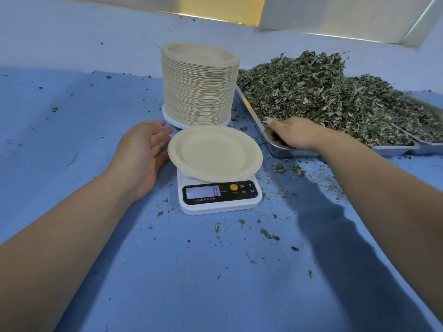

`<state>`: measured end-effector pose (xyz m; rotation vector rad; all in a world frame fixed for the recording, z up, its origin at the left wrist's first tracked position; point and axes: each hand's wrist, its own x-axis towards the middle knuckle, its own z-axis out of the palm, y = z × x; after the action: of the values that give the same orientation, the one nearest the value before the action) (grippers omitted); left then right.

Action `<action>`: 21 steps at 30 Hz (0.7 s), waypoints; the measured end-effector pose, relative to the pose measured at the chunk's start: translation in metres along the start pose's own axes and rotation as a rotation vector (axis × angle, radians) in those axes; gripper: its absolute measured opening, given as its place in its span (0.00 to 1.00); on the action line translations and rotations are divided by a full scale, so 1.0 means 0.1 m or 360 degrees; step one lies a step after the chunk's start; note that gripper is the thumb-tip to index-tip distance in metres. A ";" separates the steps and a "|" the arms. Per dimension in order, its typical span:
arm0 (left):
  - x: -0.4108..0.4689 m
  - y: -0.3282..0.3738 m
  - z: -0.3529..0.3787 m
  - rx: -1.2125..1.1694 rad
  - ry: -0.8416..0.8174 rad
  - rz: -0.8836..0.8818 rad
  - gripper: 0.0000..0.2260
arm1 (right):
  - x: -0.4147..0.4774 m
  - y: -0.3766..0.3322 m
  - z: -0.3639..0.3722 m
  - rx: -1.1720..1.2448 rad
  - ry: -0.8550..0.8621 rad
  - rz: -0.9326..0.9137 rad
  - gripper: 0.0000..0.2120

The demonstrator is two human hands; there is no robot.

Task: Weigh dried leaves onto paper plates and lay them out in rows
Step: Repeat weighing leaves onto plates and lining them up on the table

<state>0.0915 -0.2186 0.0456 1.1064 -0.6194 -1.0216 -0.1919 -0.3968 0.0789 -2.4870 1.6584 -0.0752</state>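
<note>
Blue table cover (72,140) under everything. Dried leaves (323,97) heaped at 2 o'clock in a metal tray (282,150), with a second tray (429,147) at 3 o'clock. Leaves look light, brittle and shed easily: best taken as a loose fistful from the heap's near edge, no squeezing. Plate stack (199,92) at 12 o'clock, tall, close behind the scale (219,204) at centre, which reads 0. One paper plate (213,152) sits on it, empty, overhanging the platform; thin and light, likely to tip if loaded off-centre. Right hand (297,136) is dug into the tray's near corner, fingertips buried, so can't tell if it's gripping. Left hand (141,154) at 9 o'clock, just beside the plate rim, fingers straight and slightly spread. Crumbs (297,170) litter 4 o'clock. Tray rim lies between heap and plate.
</note>
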 end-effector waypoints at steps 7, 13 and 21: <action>-0.01 0.00 0.00 0.0028 -0.0009 0.0005 0.14 | -0.10 0.03 0.02 0.0033 0.0630 -0.0172 0.27; 0.00 0.00 0.00 0.0043 -0.0006 0.0011 0.15 | -0.14 -0.07 0.06 0.0060 0.0092 0.0042 0.39; -0.01 0.00 0.00 0.0056 0.0006 0.0023 0.15 | -0.13 -0.21 0.15 0.0067 0.0226 -0.0067 0.32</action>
<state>0.0914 -0.2181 0.0451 1.1329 -0.6434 -0.9994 -0.1761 -0.3761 0.0677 -2.5386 1.6376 -0.2950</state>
